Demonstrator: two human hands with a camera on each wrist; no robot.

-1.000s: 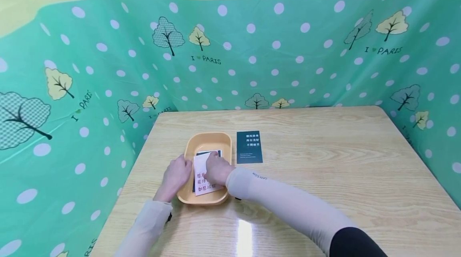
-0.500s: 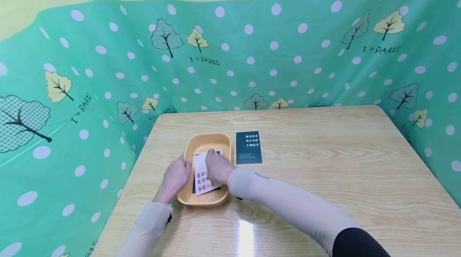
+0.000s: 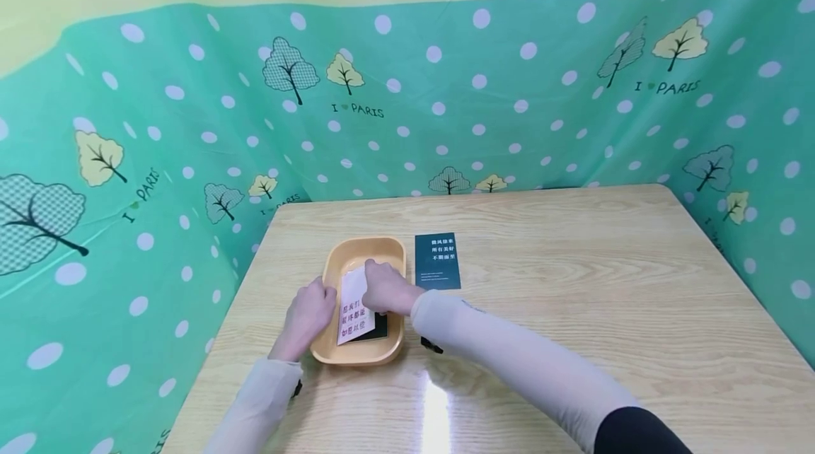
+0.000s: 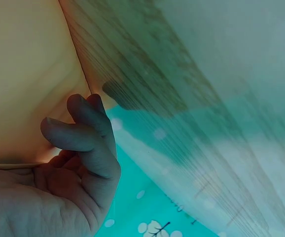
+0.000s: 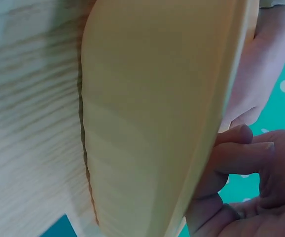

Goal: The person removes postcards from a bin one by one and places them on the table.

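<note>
A shallow tan plastic tray [image 3: 356, 361] stands at the left part of the table. My left hand [image 3: 312, 312] grips its left wall; in the left wrist view that hand's fingers [image 4: 71, 133] are bent against the tan wall. Reaching in over the right rim, my right hand [image 3: 390, 289] pinches a white card [image 3: 354, 309] with printed Chinese characters near its upper right edge. The card leans over a dark card [image 3: 374, 330] lying in the tray. In the right wrist view the tray's outer wall [image 5: 142, 113] hides the cards, and the fingers look curled.
A dark green card [image 3: 437, 261] with white writing lies flat on the wooden table [image 3: 573, 263], just right of the tray. A green dotted cloth [image 3: 439, 86] with tree prints surrounds the table at the back and sides.
The white card has turned and shifted slightly left with my right hand, baring more of the dark card at its lower right. My left hand stays on the tray.
</note>
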